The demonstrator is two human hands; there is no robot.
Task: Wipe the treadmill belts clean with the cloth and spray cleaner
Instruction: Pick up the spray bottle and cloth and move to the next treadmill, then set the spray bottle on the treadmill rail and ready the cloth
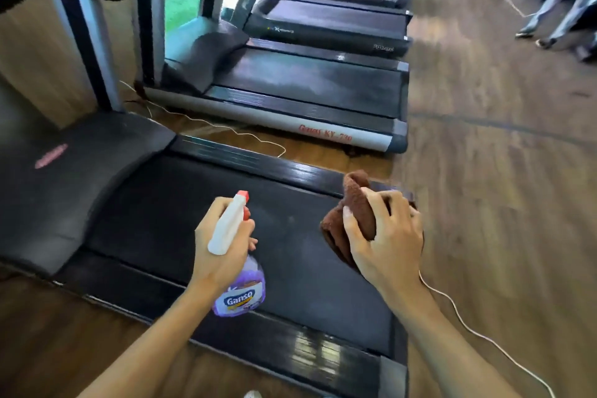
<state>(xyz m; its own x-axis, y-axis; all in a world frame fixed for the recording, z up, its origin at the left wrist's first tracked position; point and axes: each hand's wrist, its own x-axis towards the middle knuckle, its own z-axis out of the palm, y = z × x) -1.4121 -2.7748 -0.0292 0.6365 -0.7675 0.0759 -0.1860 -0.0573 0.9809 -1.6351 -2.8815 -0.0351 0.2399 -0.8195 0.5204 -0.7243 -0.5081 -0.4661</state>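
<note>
1. Left hand [223,249] wrapped around the neck of the Ganso spray bottle [237,287] — nozzle tipped toward 12 o'clock, purple body hanging toward 6.
2. Right hand [384,236] clutching the bunched brown cloth [357,203], fingers curled over it, at 3 o'clock of the bottle.
3. Both held above the near black treadmill belt [181,220] — forearms reaching in from 6 o'clock.
</note>
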